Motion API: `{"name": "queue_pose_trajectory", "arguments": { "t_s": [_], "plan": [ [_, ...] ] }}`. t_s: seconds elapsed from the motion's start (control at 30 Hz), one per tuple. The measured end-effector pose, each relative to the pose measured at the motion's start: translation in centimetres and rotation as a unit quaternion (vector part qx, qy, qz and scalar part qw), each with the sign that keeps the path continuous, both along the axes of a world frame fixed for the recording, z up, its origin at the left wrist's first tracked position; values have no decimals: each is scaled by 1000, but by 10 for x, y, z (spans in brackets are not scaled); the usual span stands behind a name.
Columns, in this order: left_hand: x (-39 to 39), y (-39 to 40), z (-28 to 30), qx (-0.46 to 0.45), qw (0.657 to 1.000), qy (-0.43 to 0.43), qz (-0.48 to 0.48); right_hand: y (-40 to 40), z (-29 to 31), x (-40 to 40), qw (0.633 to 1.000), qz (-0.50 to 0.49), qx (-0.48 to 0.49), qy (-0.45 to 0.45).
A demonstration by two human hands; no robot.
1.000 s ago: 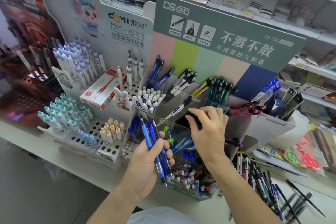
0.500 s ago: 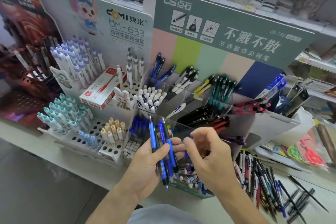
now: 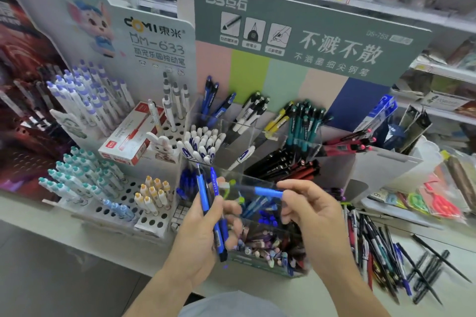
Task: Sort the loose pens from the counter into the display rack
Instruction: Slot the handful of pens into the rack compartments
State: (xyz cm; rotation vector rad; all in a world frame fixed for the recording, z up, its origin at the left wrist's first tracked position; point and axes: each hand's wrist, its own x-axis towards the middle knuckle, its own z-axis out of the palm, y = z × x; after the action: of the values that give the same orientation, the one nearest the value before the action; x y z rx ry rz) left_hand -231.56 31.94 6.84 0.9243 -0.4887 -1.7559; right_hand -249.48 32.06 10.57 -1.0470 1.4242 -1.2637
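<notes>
Pens [image 3: 212, 211], blue ones, stand bunched in the left hand [image 3: 203, 237], whose fingers curl round their barrels just in front of the display rack [image 3: 260, 262]. One more blue pen [image 3: 266, 192] lies level between the two hands, pinched at its right end by the thumb and forefinger of the right hand [image 3: 311, 211], above the rack's front clear compartments. Loose pens [image 3: 381, 249] lie scattered on the counter [image 3: 458, 298] just right of the rack, dark, blue and red among them. Behind the rack's front compartments, further clear bins hold white-capped pens [image 3: 203, 143], black pens [image 3: 273, 165] and green pens [image 3: 305, 121]. Left of the rack, a white peg stand [image 3: 121, 203] holds teal-capped pens [image 3: 77, 175] upright, with a red and white box [image 3: 131, 136] lying on it.
</notes>
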Motion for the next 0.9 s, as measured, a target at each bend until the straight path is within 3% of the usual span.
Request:
{"name": "queue_pose_trajectory", "arguments": {
  "t_s": [0.17,0.27,0.43,0.63,0.9],
  "plan": [
    [6,-3,5,60,993,105,-16,-7,12,-15,999,-13,-21,-25],
    [8,-4,4,65,991,109,-32,-12,14,-17,999,8,-25,-48],
    [7,-5,2,28,998,51,-29,-18,9,-17,997,27,-16,-66],
    [5,-6,-3,-25,987,-135,-88,-27,3,-16,996,65,28,-61],
    [-1,-3,5,-31,962,-176,-207,-39,1,7,976,208,46,33]
  ]
}}
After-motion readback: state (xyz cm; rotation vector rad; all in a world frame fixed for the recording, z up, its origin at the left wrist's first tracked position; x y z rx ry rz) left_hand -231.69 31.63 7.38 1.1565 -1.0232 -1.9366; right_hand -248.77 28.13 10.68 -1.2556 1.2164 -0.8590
